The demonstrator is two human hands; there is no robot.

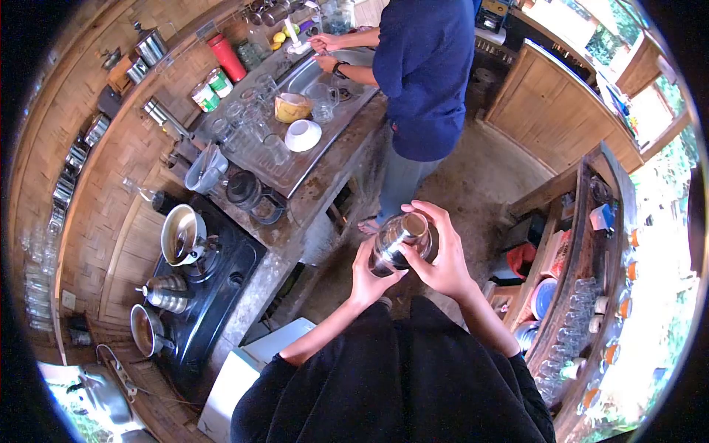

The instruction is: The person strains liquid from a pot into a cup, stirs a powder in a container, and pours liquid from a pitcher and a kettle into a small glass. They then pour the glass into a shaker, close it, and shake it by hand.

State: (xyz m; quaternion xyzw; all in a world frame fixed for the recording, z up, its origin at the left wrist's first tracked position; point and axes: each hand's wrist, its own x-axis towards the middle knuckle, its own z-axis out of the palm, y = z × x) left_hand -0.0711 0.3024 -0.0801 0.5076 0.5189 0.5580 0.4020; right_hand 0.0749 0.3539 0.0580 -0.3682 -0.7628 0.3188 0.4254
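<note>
Both of my hands are wrapped round a shiny metal shaker (pixel 402 240) with a round cap, held up in front of my body. My left hand (pixel 367 279) grips its lower left side, fingers closed against the metal. On the other side my right hand (pixel 445 258) curls over it, thumb across the front near the cap and fingers along the far right. Part of the shaker is hidden behind my fingers, and its inside does not show.
A person in a dark blue shirt (pixel 428 74) stands at the sink (pixel 354 57). Glasses, a white bowl (pixel 303 136) and a French press (pixel 252 196) crowd the left counter. A black stove (pixel 214 310) holds pots and a kettle (pixel 166 293). Shelves (pixel 565 273) with glassware stand right.
</note>
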